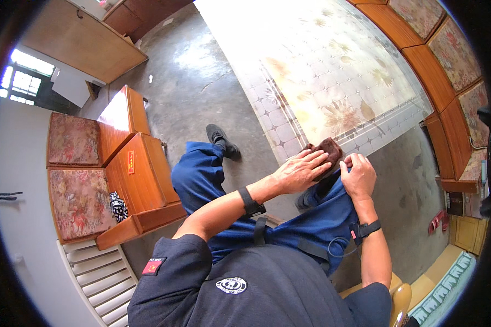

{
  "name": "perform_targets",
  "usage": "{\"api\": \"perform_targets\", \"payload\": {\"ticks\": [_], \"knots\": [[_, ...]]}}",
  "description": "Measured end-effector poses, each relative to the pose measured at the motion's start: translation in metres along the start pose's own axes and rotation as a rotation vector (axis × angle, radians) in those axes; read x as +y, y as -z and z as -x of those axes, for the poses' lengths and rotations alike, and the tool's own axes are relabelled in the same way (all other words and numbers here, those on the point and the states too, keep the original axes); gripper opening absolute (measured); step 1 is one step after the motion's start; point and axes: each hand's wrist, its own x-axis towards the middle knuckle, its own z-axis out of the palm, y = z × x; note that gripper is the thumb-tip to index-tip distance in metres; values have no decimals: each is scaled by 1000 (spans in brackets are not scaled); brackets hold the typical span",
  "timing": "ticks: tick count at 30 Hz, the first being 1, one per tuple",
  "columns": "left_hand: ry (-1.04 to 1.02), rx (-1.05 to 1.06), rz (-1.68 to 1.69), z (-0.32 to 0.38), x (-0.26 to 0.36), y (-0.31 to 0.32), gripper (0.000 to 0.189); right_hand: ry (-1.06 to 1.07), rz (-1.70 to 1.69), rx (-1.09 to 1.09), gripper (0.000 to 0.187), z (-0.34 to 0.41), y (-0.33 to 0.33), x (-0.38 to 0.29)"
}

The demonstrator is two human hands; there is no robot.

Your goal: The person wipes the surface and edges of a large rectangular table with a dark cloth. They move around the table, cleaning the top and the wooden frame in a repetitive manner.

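My left hand [300, 171] lies palm down, fingers extended, on a bunched dark-brown cloth [330, 152]. The cloth is beside the near edge of a table under a patterned tablecloth [266, 96]; my hand hides part of it. Close by on the right, my right hand [358, 176] is curled in above my right knee, near the same table edge. Nothing shows between its fingers, and its palm side is hidden. Each wrist wears a black strap; a thin cable runs by the right one [370, 229].
Left stands a wooden seat with floral cushions [79, 200] beside a white radiator [100, 278]. A cushioned wooden sofa [433, 77] runs along the table's right side. Red slippers [438, 221] lie on the concrete floor [176, 61] at right. A wooden panel [84, 45] is at the upper left.
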Motion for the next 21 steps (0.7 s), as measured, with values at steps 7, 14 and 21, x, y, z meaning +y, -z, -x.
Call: {"api": "perform_targets", "payload": {"ticks": [7, 14, 21], "knots": [[78, -123, -31, 37, -9, 19, 65, -11, 1, -11, 17, 0, 1, 0], [99, -98, -38, 29, -11, 19, 71, -31, -5, -12, 18, 1, 0, -1], [121, 16, -13, -9, -10, 2, 61, 13, -13, 18, 18, 1, 0, 0]]}}
